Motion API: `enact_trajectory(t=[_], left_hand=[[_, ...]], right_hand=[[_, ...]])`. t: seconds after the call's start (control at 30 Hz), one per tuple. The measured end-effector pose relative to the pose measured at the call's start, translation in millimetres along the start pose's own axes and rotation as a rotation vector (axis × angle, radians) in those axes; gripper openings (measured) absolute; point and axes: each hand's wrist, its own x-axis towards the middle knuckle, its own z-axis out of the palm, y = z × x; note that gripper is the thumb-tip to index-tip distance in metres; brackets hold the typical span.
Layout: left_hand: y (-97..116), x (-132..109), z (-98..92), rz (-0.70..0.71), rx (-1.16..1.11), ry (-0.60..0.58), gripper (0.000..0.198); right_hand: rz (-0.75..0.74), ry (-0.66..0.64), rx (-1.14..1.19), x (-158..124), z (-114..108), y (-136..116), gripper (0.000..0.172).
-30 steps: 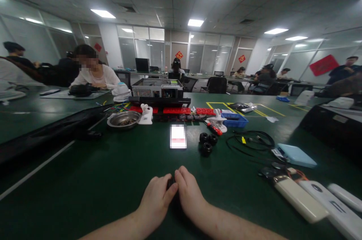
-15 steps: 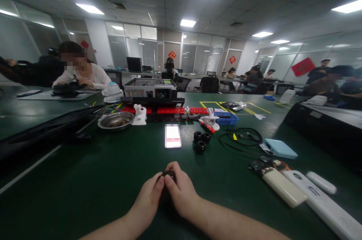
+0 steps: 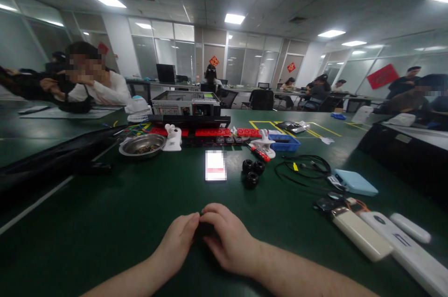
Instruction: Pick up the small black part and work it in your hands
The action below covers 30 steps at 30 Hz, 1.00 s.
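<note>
My left hand [image 3: 178, 238] and my right hand [image 3: 231, 241] meet low in the middle of the head view, over the green table. Between them is a small black object [image 3: 206, 229], mostly covered by the fingers, so its kind does not show. Both hands are closed around it, the right fingers curling over its top and the left thumb at its side. Beyond the hands lies a phone [image 3: 215, 167] with a bright, blurred screen. To its right sit three black ring-shaped pieces [image 3: 252, 179] that look like small tyres.
A metal bowl [image 3: 143, 146] of small parts stands left. Behind are an open metal case [image 3: 185, 103], a blue tray [image 3: 285, 142] and a red screwdriver [image 3: 260, 153]. Black cable [image 3: 304, 168], a light-blue box [image 3: 355, 182] and a cream power bank [image 3: 362, 234] lie right. A person sits across, left.
My right fingers and thumb have shifted on the black object, which now shows less. The view has turned slightly. The person across has raised a hand toward the head.
</note>
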Motion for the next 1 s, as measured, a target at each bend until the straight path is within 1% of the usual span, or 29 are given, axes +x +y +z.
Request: enact_trajectory(t=[0.03,0.07,0.1,0.13,0.2,0.23,0.27,0.3,0.37,0.4,0.47,0.53,0.63,0.7,0.77,0.8,0.9,1.0], left_hand=[[0.6,-0.1,-0.5,0.013,-0.023,-0.005,0.053],[2.0,-0.4,-1.4,0.022,-0.043,-0.013,0.052],[4.1,-0.9,-2.6,0.020,-0.061,-0.020,0.051],[6.4,-1.5,-4.0,0.013,-0.069,-0.029,0.051],[10.9,-2.9,-6.5,0.003,-0.055,-0.042,0.049],[12.5,-3.6,-7.4,0.007,-0.042,-0.045,0.048],[13.4,-4.2,-7.9,0.012,-0.035,-0.048,0.047],[13.5,-4.6,-8.1,0.013,-0.041,-0.051,0.047],[11.8,-4.7,-7.6,-0.003,-0.094,-0.047,0.048],[10.0,-4.3,-7.1,-0.019,-0.131,-0.040,0.049],[5.6,-2.7,-6.2,-0.041,-0.186,-0.017,0.049],[1.7,-0.6,-5.7,-0.037,-0.209,-0.003,0.049],[-0.1,1.9,-6.1,-0.004,-0.203,-0.023,0.046],[2.4,2.3,-6.9,-0.001,-0.209,-0.041,0.040],[6.6,1.8,-7.6,-0.010,-0.224,-0.045,0.034],[8.7,1.3,-7.8,-0.011,-0.226,-0.044,0.032],[13.0,-0.2,-8.0,0.003,-0.201,-0.037,0.030],[13.0,-0.8,-7.9,0.009,-0.195,-0.056,0.031]], right_hand=[[0.028,0.032,-0.002,-0.3,-0.2,0.8,0.045],[0.091,0.070,0.006,-0.6,0.1,2.4,0.051],[0.164,0.096,0.021,-0.8,0.7,4.5,0.052],[0.234,0.107,0.035,-0.8,1.5,6.8,0.045],[0.345,0.077,0.042,-0.5,2.9,10.6,0.025],[0.376,0.053,0.034,-0.2,3.4,11.4,0.023],[0.394,0.034,0.023,0.1,3.6,11.3,0.024],[0.399,0.024,0.010,0.5,3.4,10.3,0.023],[0.351,0.017,-0.015,0.9,2.2,6.6,0.017],[0.304,0.018,-0.027,0.9,1.2,4.5,0.019],[0.209,0.020,-0.059,0.9,-0.8,1.3,0.032],[0.158,0.015,-0.086,0.9,-2.1,0.1,0.037],[0.140,0.005,-0.079,0.6,-2.0,1.7,0.036],[0.151,0.031,-0.034,0.0,-0.7,4.6,0.043],[0.211,0.079,0.021,-0.6,1.0,8.7,0.050],[0.252,0.094,0.041,-0.7,1.9,11.0,0.047],[0.337,0.086,0.045,0.3,3.6,16.8,0.022],[0.349,0.068,-0.008,2.1,3.2,17.5,0.018]])
